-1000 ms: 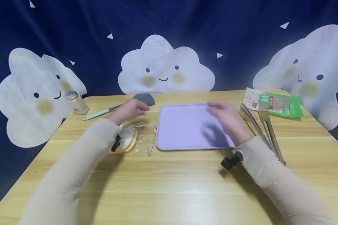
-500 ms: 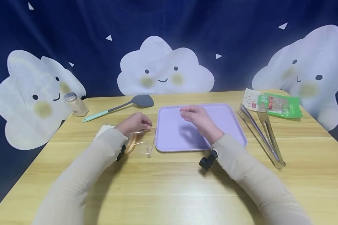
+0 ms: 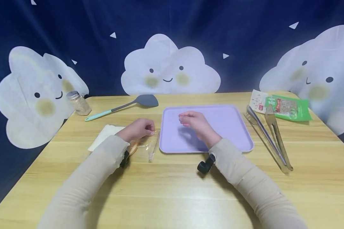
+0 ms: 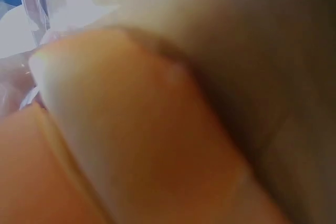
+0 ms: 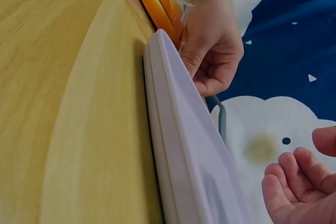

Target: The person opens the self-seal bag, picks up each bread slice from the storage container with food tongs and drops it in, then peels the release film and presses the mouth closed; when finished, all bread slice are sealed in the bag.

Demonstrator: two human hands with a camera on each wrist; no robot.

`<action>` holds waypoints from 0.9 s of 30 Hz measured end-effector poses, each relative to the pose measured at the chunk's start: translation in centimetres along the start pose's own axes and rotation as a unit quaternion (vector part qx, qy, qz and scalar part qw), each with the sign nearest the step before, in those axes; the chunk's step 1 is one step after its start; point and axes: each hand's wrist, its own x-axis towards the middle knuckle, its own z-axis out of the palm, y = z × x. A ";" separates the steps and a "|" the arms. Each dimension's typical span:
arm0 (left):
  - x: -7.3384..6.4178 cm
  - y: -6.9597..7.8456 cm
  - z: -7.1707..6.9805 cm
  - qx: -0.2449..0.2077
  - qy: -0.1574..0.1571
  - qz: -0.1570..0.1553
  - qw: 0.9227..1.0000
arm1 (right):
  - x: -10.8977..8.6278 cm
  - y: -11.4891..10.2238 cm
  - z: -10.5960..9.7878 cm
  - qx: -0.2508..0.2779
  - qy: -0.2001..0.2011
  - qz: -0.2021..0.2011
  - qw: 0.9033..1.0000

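Note:
My left hand point(image 3: 137, 128) pinches the edge of a clear plastic bag point(image 3: 150, 148) between thumb and fingertips, just left of the lilac tray point(image 3: 218, 127). Inside the bag, bread slices show their orange-brown crust point(image 5: 157, 6) in the right wrist view; the hand and sleeve hide most of them in the head view. Blurred fingers point(image 4: 136, 129) fill the left wrist view, with shiny plastic at their tips. My right hand point(image 3: 196, 125) hovers over the tray's left half, fingers loosely bent, holding nothing.
A flat white square thing point(image 3: 106, 135) lies beside my left sleeve. Behind it are a grey turner point(image 3: 146, 100) with a mint handle and a lidded jar point(image 3: 79, 103). Metal tongs point(image 3: 268, 140) lie right of the tray, near a green-and-white food packet point(image 3: 292, 108).
My left hand has come down from above the bag and now pinches its edge. My right hand has moved left across the tray. The tray has not visibly moved.

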 end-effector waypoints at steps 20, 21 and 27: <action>-0.5 -1.8 0.2 -0.161 0.090 -0.054 0.981 | 2.8 0.1 5.4 -0.152 -0.096 0.002 0.984; -0.5 -1.8 0.2 -0.167 0.091 -0.057 0.980 | 3.0 0.3 5.6 -0.159 -0.099 0.003 0.982; -0.8 -1.7 0.1 -0.177 0.101 -0.073 0.976 | 3.6 0.8 6.9 -0.165 -0.113 -0.006 0.980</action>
